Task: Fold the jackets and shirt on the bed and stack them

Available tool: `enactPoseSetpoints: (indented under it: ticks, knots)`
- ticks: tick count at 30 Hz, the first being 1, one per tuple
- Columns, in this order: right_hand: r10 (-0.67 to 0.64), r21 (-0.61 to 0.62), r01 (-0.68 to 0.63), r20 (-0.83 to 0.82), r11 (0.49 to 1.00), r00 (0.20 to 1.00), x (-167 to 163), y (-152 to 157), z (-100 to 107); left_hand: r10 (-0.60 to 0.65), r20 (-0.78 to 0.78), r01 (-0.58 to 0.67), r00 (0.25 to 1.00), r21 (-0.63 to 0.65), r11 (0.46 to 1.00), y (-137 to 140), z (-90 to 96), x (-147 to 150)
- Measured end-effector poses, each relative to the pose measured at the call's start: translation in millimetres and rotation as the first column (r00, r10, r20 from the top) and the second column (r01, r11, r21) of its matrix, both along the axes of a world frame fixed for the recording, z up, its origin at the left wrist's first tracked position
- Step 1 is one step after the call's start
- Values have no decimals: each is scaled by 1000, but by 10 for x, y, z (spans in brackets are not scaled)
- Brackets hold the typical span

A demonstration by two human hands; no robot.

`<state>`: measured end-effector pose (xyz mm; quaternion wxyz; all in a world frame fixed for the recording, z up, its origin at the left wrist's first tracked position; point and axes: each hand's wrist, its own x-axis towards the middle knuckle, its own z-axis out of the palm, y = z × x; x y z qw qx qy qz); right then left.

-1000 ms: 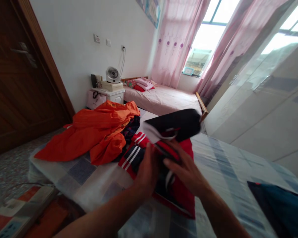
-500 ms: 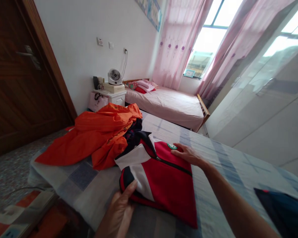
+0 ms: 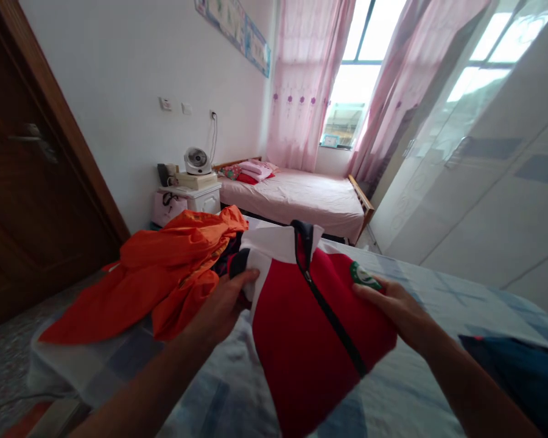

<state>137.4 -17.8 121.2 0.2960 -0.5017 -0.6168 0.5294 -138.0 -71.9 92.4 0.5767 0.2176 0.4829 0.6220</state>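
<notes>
A folded red, white and navy zip-up jacket (image 3: 292,316) is lifted between my two hands, its collar pointing away from me. My left hand (image 3: 231,301) pinches its left edge, thumb on top near the navy and white shoulder. On the opposite edge, my right hand (image 3: 390,304) grips the jacket beside a round green badge (image 3: 364,277). The fingers of both hands are partly hidden beneath the cloth. Just left of the jacket, a rumpled orange garment (image 3: 164,274) lies on the bed, with some dark cloth partly showing behind it.
The near bed has a blue and white checked sheet (image 3: 442,289). A dark blue folded item (image 3: 520,371) lies at the right. Beyond are a pink bed (image 3: 301,188) and a nightstand (image 3: 205,198) with a fan (image 3: 197,161). A white wardrobe (image 3: 475,201) stands right.
The jacket has gone from lying on the bed to being held up and turned more upright. My left hand has moved up along its edge, and my right hand now grips the other side.
</notes>
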Motion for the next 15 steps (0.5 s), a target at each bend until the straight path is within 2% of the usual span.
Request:
enactPoseSetpoints:
  ticks: [2,5,7,9,12,13,15]
  knots:
    - [-107,-49,106,-11,993,994,132,-252,-20,-128,-168,139,977,56,989,267,33,12]
    - [-134,-17,139,171,990,976,325,-507,-300,-241,-449,273,860,8,962,583,-140,146]
    - [-128,61,115,333,992,934,473,-593,-551,-217,-565,239,796,-36,970,681,-340,246]
    - [-178,87,156,416,984,892,617,-629,-738,-164,-650,181,742,-41,983,703,-518,296]
    - [-266,64,263,411,963,872,741,-604,-815,-150,-758,194,635,-32,980,690,-628,271]
    - [-280,71,275,399,959,873,750,-573,-804,-160,-802,221,575,-35,975,694,-622,255]
    - [-298,111,277,372,954,879,728,-475,-775,-192,-897,285,397,-79,955,724,-578,241]
